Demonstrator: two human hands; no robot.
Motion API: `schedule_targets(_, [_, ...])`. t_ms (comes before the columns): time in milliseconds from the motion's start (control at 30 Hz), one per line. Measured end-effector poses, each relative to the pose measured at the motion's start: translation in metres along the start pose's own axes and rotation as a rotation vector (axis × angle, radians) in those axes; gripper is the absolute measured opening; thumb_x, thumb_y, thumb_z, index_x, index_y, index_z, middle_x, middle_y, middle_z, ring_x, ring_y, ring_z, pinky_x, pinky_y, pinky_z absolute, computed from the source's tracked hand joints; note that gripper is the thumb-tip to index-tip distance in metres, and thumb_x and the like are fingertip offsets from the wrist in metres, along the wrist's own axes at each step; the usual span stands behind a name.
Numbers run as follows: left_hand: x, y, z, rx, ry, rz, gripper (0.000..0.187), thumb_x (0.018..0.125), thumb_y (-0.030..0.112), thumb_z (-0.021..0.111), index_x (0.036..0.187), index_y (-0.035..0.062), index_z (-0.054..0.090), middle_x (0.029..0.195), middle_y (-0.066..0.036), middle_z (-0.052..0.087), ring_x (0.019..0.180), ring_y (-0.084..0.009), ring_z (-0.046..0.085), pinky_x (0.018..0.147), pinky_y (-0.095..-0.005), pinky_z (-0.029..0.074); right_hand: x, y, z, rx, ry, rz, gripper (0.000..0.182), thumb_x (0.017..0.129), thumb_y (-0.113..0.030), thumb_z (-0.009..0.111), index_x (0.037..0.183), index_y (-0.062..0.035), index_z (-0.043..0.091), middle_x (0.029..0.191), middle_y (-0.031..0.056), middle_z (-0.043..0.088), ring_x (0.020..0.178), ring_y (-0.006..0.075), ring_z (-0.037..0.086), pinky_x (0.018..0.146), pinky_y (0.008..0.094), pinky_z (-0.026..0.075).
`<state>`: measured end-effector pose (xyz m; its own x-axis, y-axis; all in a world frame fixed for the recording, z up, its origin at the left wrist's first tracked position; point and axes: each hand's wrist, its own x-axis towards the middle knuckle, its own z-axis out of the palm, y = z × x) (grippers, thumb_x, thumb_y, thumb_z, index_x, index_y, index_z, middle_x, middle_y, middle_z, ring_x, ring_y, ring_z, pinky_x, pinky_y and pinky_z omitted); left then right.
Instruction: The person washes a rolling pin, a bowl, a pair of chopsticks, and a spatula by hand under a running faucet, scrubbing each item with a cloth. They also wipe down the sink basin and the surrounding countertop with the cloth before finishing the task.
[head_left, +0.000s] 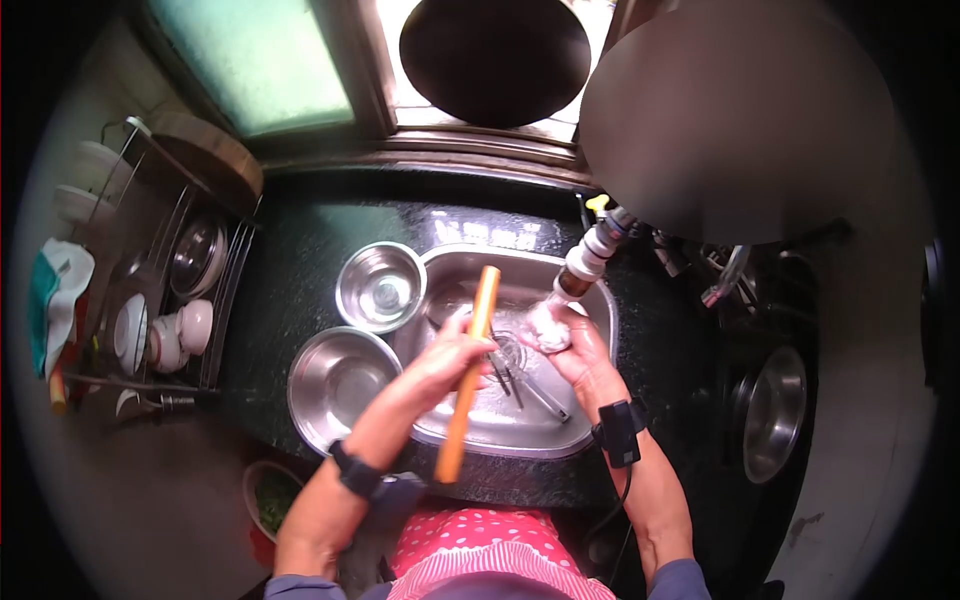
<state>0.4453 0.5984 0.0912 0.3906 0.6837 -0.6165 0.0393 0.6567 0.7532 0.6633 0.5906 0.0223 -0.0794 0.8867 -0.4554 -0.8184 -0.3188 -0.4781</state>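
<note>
My left hand is wrapped round an orange-brown stick, which slants over the left part of the metal sink. Under the faucet, my right hand holds a white, wet, crumpled thing, too blurred to name for sure. Water seems to run onto it. Below my hands, thin metal utensils lie in the sink, partly hidden by my left hand and the stick.
Two steel bowls stand left of the sink. Farther left is a dish rack with cups and lids. A steel basin is at the right. A bowl of greens sits low at the left.
</note>
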Motion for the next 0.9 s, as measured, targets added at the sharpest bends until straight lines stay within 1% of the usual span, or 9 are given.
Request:
schedule_targets(67, [0.032,-0.032,0.030,-0.119,-0.145,0.057,0.044,0.081,0.004,0.058,0.122,0.0052,0.043,0.092,-0.007,0.056,0.072,-0.0150,0.060,0.059,-0.0284,0.054,-0.025,0.003,0.044,0.045,0.073,-0.062,0.038,0.083,-0.006,0.061,0.119,-0.0036,0.050,0.095,0.0064,0.059,0.087,0.0175,0.060,0.082,0.0399,0.052])
schedule_targets(167, [0.038,-0.065,0.052,0.096,-0.149,0.058,0.028,0.082,0.006,0.056,0.109,0.0013,0.053,0.086,-0.006,0.059,0.074,-0.0141,0.060,0.059,-0.0272,0.051,-0.034,0.032,0.029,-0.719,0.040,-0.252,0.036,0.080,-0.006,0.067,0.115,-0.0047,0.059,0.089,0.0008,0.060,0.079,0.0085,0.056,0.072,0.0249,0.048])
schedule_targets(367, [0.031,-0.070,0.055,0.408,0.021,0.273,0.058,0.084,0.003,0.055,0.139,0.0036,0.038,0.094,-0.005,0.058,0.068,-0.0091,0.052,0.056,-0.0244,0.047,0.021,0.041,0.003,-0.692,0.467,-0.330,0.008,0.074,0.002,0.059,0.081,-0.0018,0.057,0.062,0.0041,0.056,0.047,0.0105,0.052,0.041,0.0270,0.043])
schedule_targets(467, [0.006,-0.065,0.053,0.369,-0.052,0.144,0.056,0.085,0.004,0.057,0.138,0.0033,0.039,0.097,-0.005,0.057,0.069,-0.0085,0.053,0.055,-0.0235,0.047,0.058,0.029,-0.050,-0.667,0.436,-0.700,0.005,0.078,0.000,0.057,0.081,-0.0027,0.056,0.064,0.0055,0.057,0.047,0.0115,0.053,0.041,0.0268,0.044])
schedule_targets(533, [-0.002,-0.058,0.051,0.236,-0.065,0.123,0.054,0.087,0.006,0.056,0.137,0.0032,0.038,0.099,-0.006,0.058,0.067,-0.0087,0.053,0.054,-0.0236,0.047,0.046,-0.001,-0.044,-0.285,0.496,-0.380,0.014,0.076,0.000,0.062,0.087,-0.0055,0.058,0.067,0.0023,0.058,0.058,0.0149,0.059,0.050,0.0295,0.051])
schedule_targets(600, [0.010,-0.054,0.044,-0.161,-0.051,0.042,0.048,0.090,0.011,0.055,0.135,0.0039,0.038,0.099,-0.007,0.058,0.065,-0.0096,0.052,0.053,-0.0242,0.047,0.026,-0.009,-0.019,-0.295,0.590,-0.332,0.016,0.080,0.000,0.061,0.094,-0.0057,0.056,0.072,0.0025,0.059,0.059,0.0154,0.059,0.049,0.0297,0.053])
schedule_targets(733, [0.055,-0.063,0.049,-0.522,-0.032,-0.001,0.027,0.094,0.015,0.051,0.119,0.0043,0.048,0.096,-0.006,0.058,0.074,-0.0157,0.057,0.070,-0.0298,0.053,-0.012,0.016,0.046,-0.769,0.203,-0.233,0.024,0.084,-0.011,0.061,0.107,-0.0043,0.058,0.080,0.0044,0.060,0.076,0.0136,0.060,0.064,0.0289,0.052])
schedule_targets(800, [0.081,-0.080,0.044,-0.840,-0.033,0.072,0.021,0.095,0.015,0.051,0.113,0.0039,0.052,0.094,-0.007,0.059,0.081,-0.0191,0.060,0.076,-0.0336,0.053,-0.011,0.051,0.028,-1.019,0.091,-0.476,0.026,0.085,-0.013,0.060,0.109,-0.0041,0.059,0.084,0.0047,0.062,0.080,0.0139,0.061,0.072,0.0274,0.049])
schedule_targets(900, [0.094,-0.077,0.028,-0.759,0.005,0.122,0.021,0.094,0.018,0.054,0.107,0.0022,0.053,0.094,-0.009,0.060,0.083,-0.0187,0.060,0.073,-0.0326,0.052,-0.046,0.051,0.033,-1.299,-0.010,-0.665,0.026,0.077,-0.003,0.058,0.103,-0.0044,0.061,0.104,0.0153,0.060,0.092,0.0264,0.062,0.082,0.0348,0.049])
